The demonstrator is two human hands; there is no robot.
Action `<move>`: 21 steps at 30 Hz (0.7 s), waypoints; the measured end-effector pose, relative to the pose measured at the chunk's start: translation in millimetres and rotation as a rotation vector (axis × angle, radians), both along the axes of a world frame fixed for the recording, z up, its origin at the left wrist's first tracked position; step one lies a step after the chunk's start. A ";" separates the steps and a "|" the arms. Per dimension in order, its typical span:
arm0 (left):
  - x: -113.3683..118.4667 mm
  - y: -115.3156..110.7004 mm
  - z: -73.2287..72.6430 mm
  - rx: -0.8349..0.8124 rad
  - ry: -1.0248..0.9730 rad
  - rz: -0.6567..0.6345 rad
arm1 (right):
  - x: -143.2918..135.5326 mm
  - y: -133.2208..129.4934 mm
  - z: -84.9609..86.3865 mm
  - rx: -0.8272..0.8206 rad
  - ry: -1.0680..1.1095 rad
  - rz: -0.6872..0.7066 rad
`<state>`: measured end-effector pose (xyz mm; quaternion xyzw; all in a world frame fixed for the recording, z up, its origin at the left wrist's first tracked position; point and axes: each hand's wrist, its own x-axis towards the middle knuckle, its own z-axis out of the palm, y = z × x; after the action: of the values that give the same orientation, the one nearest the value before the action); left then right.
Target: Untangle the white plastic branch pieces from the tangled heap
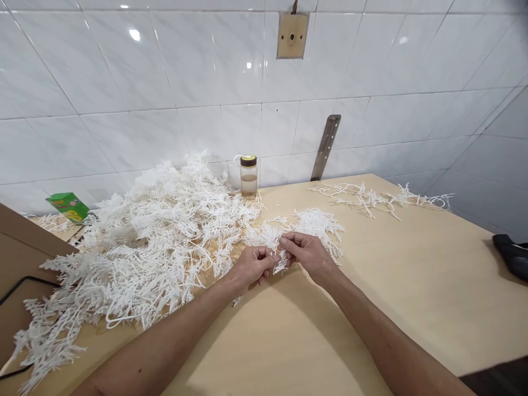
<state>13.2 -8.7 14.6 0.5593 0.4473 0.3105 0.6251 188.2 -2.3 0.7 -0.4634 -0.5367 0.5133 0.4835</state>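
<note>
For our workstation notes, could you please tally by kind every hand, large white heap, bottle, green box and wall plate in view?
Left hand and right hand: 2
Large white heap: 1
Bottle: 1
Green box: 1
Wall plate: 1
Total: 6

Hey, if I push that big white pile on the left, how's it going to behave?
The white pile would probably shift in tangled clumps, since its many branching pieces overlap. It looks light for its bulk, being made of thin strands. Loose bits could trail off its straggling edges.
</note>
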 end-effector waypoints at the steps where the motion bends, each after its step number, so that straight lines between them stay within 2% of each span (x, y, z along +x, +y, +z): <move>1: 0.2 -0.1 -0.1 0.002 0.001 0.006 | -0.1 0.2 0.3 -0.003 0.005 -0.006; 7: 1.1 1.7 -5.4 0.044 -0.085 0.077 | 3.8 -0.4 1.1 -0.054 0.026 -0.012; 13: 1.0 2.6 -7.8 0.032 -0.107 0.149 | 11.5 -3.7 6.1 -0.037 -0.136 0.078; 17: 1.6 3.3 -10.9 0.040 -0.110 0.130 | 14.2 -4.1 6.7 -0.099 -0.261 0.147; 21: 1.1 6.1 -17.4 0.060 -0.078 0.100 | 17.2 -4.4 6.8 -0.088 -0.294 0.205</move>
<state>14.2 -2.6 -2.8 0.5422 0.4405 0.3760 0.6088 205.4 -6.7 7.6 -0.4971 -0.6229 0.5097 0.3241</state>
